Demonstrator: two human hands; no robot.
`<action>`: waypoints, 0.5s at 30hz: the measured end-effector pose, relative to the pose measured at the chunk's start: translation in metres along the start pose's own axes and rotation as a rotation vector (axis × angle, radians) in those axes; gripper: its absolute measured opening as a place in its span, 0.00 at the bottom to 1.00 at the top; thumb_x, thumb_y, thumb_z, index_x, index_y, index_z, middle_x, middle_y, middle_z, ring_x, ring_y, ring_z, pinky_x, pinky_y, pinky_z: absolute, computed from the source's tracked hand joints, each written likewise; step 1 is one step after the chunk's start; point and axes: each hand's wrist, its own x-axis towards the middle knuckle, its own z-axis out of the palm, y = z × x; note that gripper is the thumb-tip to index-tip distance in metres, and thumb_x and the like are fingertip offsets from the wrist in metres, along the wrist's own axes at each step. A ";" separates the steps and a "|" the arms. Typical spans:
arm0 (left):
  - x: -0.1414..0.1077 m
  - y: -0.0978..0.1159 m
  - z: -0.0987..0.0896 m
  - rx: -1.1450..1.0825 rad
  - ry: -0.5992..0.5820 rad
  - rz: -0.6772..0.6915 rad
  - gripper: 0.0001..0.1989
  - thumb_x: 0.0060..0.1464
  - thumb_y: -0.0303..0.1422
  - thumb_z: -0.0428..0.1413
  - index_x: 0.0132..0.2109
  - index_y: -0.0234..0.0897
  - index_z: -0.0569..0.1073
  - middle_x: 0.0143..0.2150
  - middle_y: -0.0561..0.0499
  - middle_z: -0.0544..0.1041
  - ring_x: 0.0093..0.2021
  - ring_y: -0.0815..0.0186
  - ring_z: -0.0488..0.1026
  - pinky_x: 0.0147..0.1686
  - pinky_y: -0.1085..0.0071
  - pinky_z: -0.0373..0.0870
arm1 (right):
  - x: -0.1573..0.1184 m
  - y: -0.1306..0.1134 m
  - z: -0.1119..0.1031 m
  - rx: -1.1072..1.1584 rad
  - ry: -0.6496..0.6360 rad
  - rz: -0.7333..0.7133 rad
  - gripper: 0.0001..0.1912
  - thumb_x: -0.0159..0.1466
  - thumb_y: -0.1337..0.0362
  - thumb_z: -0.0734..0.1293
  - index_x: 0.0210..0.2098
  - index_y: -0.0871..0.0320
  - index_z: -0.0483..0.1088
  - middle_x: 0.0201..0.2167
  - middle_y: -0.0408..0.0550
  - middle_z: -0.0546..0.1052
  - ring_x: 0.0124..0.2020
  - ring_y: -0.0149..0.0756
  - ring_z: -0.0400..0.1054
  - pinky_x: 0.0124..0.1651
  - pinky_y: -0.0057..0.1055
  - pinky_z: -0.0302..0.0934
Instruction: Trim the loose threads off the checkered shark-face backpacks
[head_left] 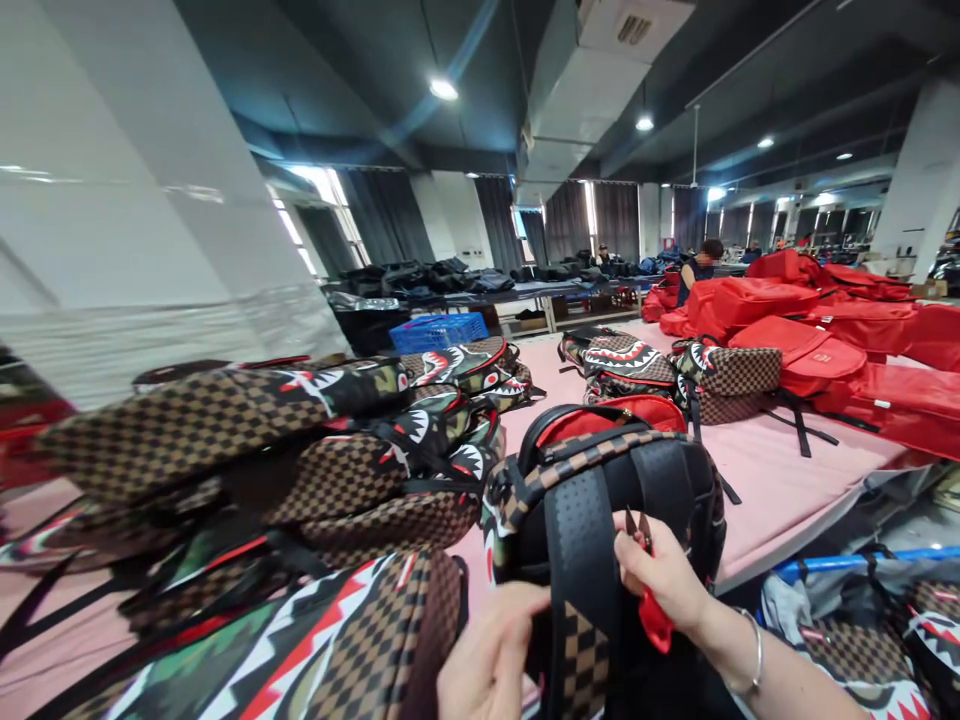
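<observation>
In front of me a black-backed backpack with brown checkered trim stands upright on the table, its red lining showing at the open top. My left hand pinches the edge of a shoulder strap, which is black above and checkered below. My right hand is closed around small scissors with red handles. Their dark blades point up past my fingers, close to the strap. What my left fingertips grip at the strap's edge is partly hidden.
Checkered and camouflage shark-mouth backpacks are piled to my left. More backpacks lie farther back on the pink tabletop. Red bags are heaped at right, near a person. A blue crate stands behind; a blue-rimmed bin is lower right.
</observation>
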 end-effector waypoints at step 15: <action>0.100 -0.018 0.030 0.300 0.100 0.596 0.25 0.58 0.24 0.41 0.62 0.40 0.54 0.52 0.45 0.73 0.53 0.65 0.68 0.57 0.58 0.56 | -0.001 -0.013 0.028 0.167 0.090 -0.109 0.16 0.56 0.53 0.67 0.37 0.58 0.67 0.27 0.43 0.72 0.26 0.30 0.65 0.32 0.28 0.63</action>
